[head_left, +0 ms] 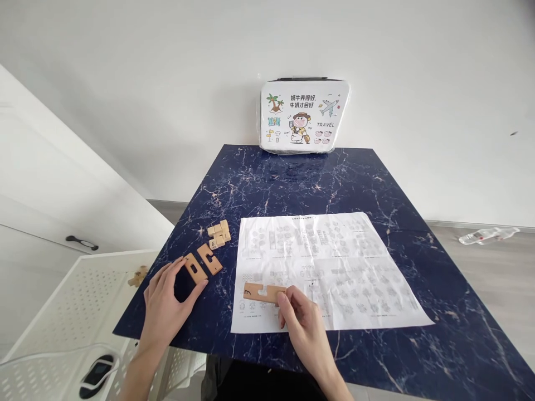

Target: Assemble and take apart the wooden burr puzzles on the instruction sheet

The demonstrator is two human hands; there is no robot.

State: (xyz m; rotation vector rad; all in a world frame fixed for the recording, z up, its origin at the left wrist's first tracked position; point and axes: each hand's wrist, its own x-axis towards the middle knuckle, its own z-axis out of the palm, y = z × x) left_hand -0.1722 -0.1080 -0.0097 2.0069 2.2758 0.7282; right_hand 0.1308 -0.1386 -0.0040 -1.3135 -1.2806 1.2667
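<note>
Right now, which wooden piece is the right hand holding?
On the dark blue marble table lies a white instruction sheet. At its near left corner the right hand pinches a flat notched wooden bar, the only wooden piece over the paper.

Left hand (169,303) spread, seemingly open; right hand (303,318) pinching, fingers curled.

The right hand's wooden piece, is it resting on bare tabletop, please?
No, the wooden piece in the right hand lies on the printed sheet.

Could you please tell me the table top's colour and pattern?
The table top is dark blue with pale marble veining; head view.
</note>
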